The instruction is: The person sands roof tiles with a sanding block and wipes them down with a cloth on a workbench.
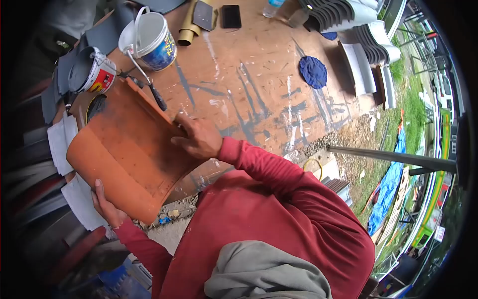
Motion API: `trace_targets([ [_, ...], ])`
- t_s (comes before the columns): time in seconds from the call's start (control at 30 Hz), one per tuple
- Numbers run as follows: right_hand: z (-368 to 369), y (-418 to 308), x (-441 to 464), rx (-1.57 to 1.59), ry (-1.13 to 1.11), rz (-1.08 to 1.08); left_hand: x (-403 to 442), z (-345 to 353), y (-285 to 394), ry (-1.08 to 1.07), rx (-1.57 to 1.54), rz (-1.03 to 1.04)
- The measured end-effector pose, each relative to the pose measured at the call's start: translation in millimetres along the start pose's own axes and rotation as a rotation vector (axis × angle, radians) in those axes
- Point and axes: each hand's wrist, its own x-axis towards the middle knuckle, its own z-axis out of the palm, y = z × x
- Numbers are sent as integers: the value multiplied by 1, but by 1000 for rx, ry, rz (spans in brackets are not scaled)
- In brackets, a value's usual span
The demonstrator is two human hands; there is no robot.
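Observation:
A curved orange-brown roof tile with dark smudges on its face is held tilted at the table's near left side. My left hand grips its lower left edge, thumb along the outside and the other fingers hidden behind it. On the opposite raised edge, my right hand is closed around the rim, thumb on the inner face. Just beyond the tile, a tool with a black handle leans by a white bucket with a blue label. A smaller bucket with a red label stands to its left.
The wooden table has grey and white paint streaks. On it lie a phone, a brown roll and a crumpled blue cloth. Stacked grey wavy tiles occupy the far right. A metal pole juts in from the right.

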Motion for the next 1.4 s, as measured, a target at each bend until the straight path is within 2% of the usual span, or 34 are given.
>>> trace_targets([
  [0.03, -4, 1, -3, 71, 97, -43, 10, 11, 47, 32, -142, -60],
  [0.07, -13, 0, -9, 106, 155, 11, -26, 60, 87, 34, -274, -154],
  [0.1, -106, 26, -98, -23, 113, 159, -64, 114, 119, 49, -406, -249],
  [0.17, -120, 55, -125, -47, 245, 233, -55, 149, 170, -51, -409, -355],
  [0.23, -151, 83, -155, -72, 356, 331, -56, 210, 160, -99, -586, -318],
  [0.3, -183, 131, -185, -140, 492, 263, -62, 288, 138, -169, -714, -375],
  [0.37, -221, 194, -211, -131, 505, 416, -65, 396, 98, -111, -415, -264],
  [0.4, -230, 215, -217, -223, 508, 396, -64, 428, 96, -105, -408, -217],
  [0.47, -242, 251, -224, -315, 506, 377, -61, 463, 100, -261, -281, -227],
  [0.5, -244, 269, -228, -402, 536, 358, -61, 481, 88, -258, -273, -236],
  [0.57, -255, 284, -233, -484, 550, 343, -67, 512, 60, -212, 81, 26],
  [0.6, -263, 280, -229, -405, 482, 390, -77, 501, 93, -378, 173, 17],
  [0.63, -272, 277, -224, -325, 413, 433, -89, 494, 117, -373, 183, 4],
  [0.67, -283, 279, -218, -319, 399, 427, -98, 491, 137, -395, 389, 138],
  [0.7, -293, 283, -211, -306, 502, 381, -108, 491, 149, -414, 600, 271],
  [0.73, -302, 287, -201, -287, 603, 334, -119, 496, 149, -415, 552, 294],
  [0.8, -330, 314, -170, -579, 716, 102, -133, 504, 146, -394, 526, 292],
  [0.83, -342, 332, -157, -682, 629, 148, -136, 506, 145, -363, 545, 307],
  [0.87, -347, 350, -146, -804, 529, 286, -139, 507, 145, -334, 564, 323],
  [0.93, -355, 408, -129, -1001, 446, 304, -137, 510, 155, -341, 547, 295],
  [1.0, -369, 445, -111, -1147, 474, 172, -139, 505, 158, -377, 513, 234],
  [1.03, -376, 468, -101, -954, 490, 51, -137, 503, 157, -390, 511, 191],
  [1.07, -394, 485, -90, -1160, 262, -271, -132, 500, 156, -360, 531, 214],
  [1.1, -395, 457, -81, -1198, 262, -178, -136, 498, 154, -355, 536, 235],
  [1.17, -409, 472, -65, -527, 421, 236, -143, 498, 156, -326, 630, 198],
  [1.2, -405, 457, -52, -521, 410, 220, -142, 500, 159, -343, 678, 212],
  [1.23, -397, 427, -45, -179, 431, 131, -139, 501, 158, -333, 676, 208],
  [1.3, -384, 309, -27, -211, 284, -181, -137, 505, 156, -317, 690, 219],
  [1.33, -364, 329, -26, -439, 183, -241, -134, 501, 157, -316, 568, 233],
  [1.37, -344, 349, -24, -653, 95, -324, -137, 501, 158, -276, 590, 269],
  [1.4, -310, 363, -20, -700, -81, -192, -135, 499, 160, -312, 580, 259],
])
